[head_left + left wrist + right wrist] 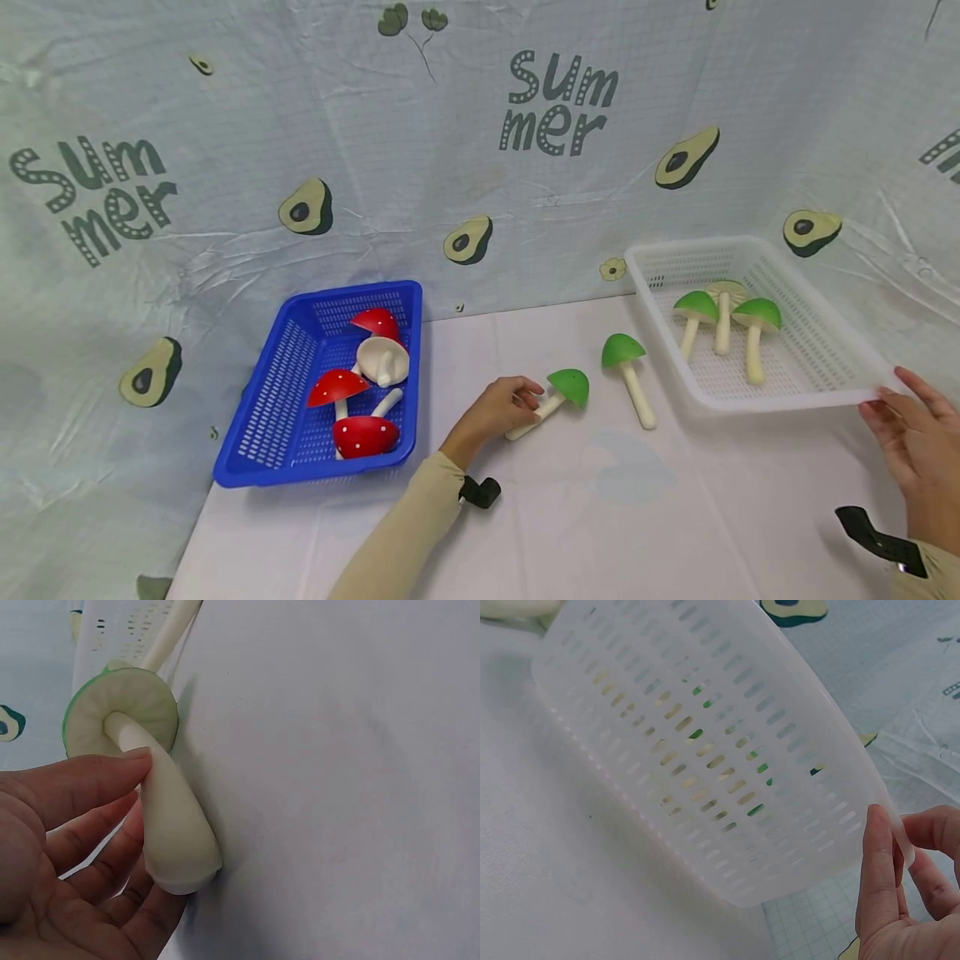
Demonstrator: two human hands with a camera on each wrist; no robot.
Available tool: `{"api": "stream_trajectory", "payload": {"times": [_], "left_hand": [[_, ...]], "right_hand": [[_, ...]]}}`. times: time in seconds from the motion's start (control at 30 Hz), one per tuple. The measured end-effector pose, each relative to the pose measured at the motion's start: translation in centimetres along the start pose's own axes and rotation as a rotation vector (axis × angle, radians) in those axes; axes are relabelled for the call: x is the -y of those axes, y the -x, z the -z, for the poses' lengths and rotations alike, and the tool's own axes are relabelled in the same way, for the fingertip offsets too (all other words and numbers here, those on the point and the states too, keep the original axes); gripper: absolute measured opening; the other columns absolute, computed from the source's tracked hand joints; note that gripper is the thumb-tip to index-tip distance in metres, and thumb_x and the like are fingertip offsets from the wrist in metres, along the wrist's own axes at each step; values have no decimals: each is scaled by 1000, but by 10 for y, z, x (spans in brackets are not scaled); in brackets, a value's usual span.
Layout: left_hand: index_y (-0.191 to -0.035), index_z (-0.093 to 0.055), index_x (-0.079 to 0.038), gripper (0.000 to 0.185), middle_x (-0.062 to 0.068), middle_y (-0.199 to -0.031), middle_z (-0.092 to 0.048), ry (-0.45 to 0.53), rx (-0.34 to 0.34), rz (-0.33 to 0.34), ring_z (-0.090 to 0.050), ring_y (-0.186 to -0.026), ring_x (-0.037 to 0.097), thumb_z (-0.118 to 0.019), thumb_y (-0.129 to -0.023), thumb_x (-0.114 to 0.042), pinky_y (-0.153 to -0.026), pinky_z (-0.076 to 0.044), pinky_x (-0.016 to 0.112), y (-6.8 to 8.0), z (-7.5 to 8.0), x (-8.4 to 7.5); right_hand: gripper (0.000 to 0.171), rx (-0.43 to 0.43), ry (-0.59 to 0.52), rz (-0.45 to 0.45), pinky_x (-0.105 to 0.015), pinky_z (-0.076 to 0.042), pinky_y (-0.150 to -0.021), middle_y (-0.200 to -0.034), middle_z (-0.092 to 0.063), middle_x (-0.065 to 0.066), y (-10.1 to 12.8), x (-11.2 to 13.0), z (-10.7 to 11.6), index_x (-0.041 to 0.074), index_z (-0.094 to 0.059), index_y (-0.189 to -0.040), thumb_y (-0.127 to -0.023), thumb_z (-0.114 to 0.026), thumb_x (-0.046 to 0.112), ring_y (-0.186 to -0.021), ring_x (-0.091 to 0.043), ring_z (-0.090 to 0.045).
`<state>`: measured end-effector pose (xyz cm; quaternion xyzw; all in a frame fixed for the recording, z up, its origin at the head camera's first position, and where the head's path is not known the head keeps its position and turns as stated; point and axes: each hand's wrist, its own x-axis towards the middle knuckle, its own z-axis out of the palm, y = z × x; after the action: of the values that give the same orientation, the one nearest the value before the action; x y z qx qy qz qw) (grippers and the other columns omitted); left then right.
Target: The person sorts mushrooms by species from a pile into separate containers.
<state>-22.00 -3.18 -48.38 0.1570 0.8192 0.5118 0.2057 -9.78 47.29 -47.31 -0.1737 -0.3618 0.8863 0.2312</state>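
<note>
My left hand point(498, 408) is around the pale stem of a green-capped toy mushroom point(570, 387) lying low over the table. In the left wrist view the thumb is against one side of the stem point(176, 817), the other fingers behind it. To its right lies a second green-capped mushroom point(634, 383). At the far right, my right hand point(918, 442) pinches the corner rim of a white plastic basket point(787, 402), thumb and fingers on either side. Inside that basket are three mushrooms with pale stems; green caps show on two point(757, 317).
A blue basket point(258, 475) on the left holds several red toy mushrooms with white spots point(366, 437). Behind the table hangs a pale cloth point(375, 192) printed with avocados and lettering. A white cover point(562, 533) lies over the table.
</note>
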Motion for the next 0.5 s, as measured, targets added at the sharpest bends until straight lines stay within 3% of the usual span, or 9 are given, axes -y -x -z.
{"api": "stream_trajectory", "payload": {"times": [0.13, 0.27, 0.5], "left_hand": [[-116, -72, 1, 33, 5, -93, -67, -89, 54, -2, -59, -83, 13, -77, -84, 5, -70, -52, 23, 0, 0, -5], [-115, -73, 2, 28, 5, -93, -68, -108, 95, 9, -59, -83, 12, -75, -86, 4, -70, -52, 22, 1, 0, -10], [-116, -71, 5, 28, 7, -94, -66, -4, 121, 41, -58, -81, 13, -72, -87, 4, -68, -50, 20, -1, -1, -10]], "right_hand": [[41, 9, -11, 0, -29, -62, -62, -94, -68, -5, 0, 0, 0, 15, -67, -127, -96, -59, -11, -72, -19, -71], [41, 20, -20, 3, -29, -62, -62, -96, -68, -5, 0, 0, 0, 14, -67, -127, -96, -59, -12, -72, -20, -71], [42, 31, -29, 7, -30, -63, -62, -97, -67, -5, -2, 0, 1, 14, -67, -127, -95, -60, -13, -72, -20, -71]]}}
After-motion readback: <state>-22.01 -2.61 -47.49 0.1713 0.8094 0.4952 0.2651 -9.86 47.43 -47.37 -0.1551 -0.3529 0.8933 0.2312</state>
